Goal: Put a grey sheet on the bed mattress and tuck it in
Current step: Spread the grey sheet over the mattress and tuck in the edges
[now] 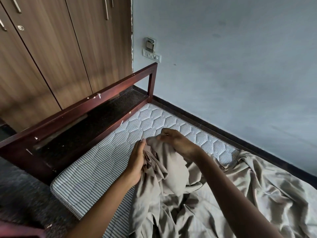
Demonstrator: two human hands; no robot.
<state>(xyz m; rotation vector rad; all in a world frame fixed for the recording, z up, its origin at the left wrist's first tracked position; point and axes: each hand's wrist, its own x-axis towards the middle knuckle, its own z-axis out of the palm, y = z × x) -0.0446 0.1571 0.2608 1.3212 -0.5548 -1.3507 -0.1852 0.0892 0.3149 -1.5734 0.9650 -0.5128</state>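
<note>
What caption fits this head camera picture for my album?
Left hand and right hand grip the crumpled grey sheet over a striped mattress beside a wooden bed frame.

Both hands hold a bunched end of the grey sheet (197, 203) above the striped, quilted mattress (92, 170). The left hand (137, 162) grips the gathered folds from the side; the right hand (178, 143) pinches cloth on top. The rest of the sheet lies crumpled across the mattress's near right part, by the wall-side edge. A dark wooden bed frame (82, 107) stands at the far end.
</note>
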